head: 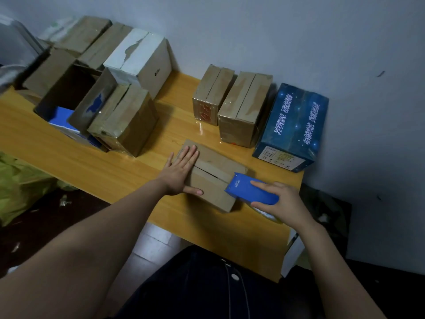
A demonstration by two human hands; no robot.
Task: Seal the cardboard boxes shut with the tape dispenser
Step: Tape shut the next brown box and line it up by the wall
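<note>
While the left hand [181,171] lies flat on the small cardboard box [218,157], fingers straight and slightly apart, the right hand [282,203] clamps the blue tape dispenser [248,191], index finger along its top, at the near-right end of the box's open seam [210,173]. The box sits on the yellow wooden table [92,162], near its front edge. Whether tape has caught the cardboard is hard to tell. If not, the pull lays nothing; since the 2 flaps gape, drifting off-line would leave them unsealed.
</note>
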